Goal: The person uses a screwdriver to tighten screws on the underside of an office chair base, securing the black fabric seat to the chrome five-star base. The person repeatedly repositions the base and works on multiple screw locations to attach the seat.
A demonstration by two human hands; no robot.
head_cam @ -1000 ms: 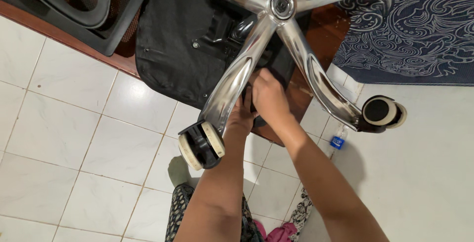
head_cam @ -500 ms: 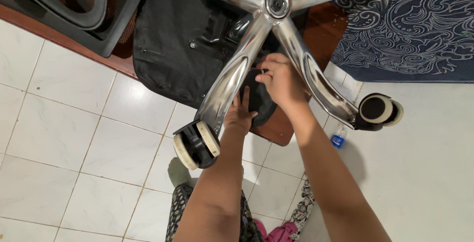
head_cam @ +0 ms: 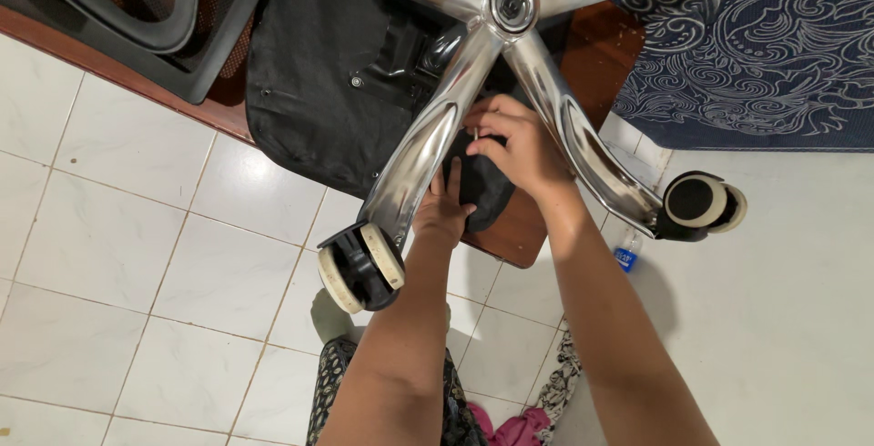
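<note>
R hand [head_cam: 519,150] fingers pinching small metal pin [head_cam: 476,133] btwn chrome chair legs [head_cam: 428,150]; L hand [head_cam: 443,212] pressing flat, fingers open, on black part [head_cam: 482,187]. Best keeping pin straight, grip steady

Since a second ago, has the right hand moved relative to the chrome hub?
Yes. The right hand has shifted up the gap between the two chrome legs, closer to the hub.
</note>
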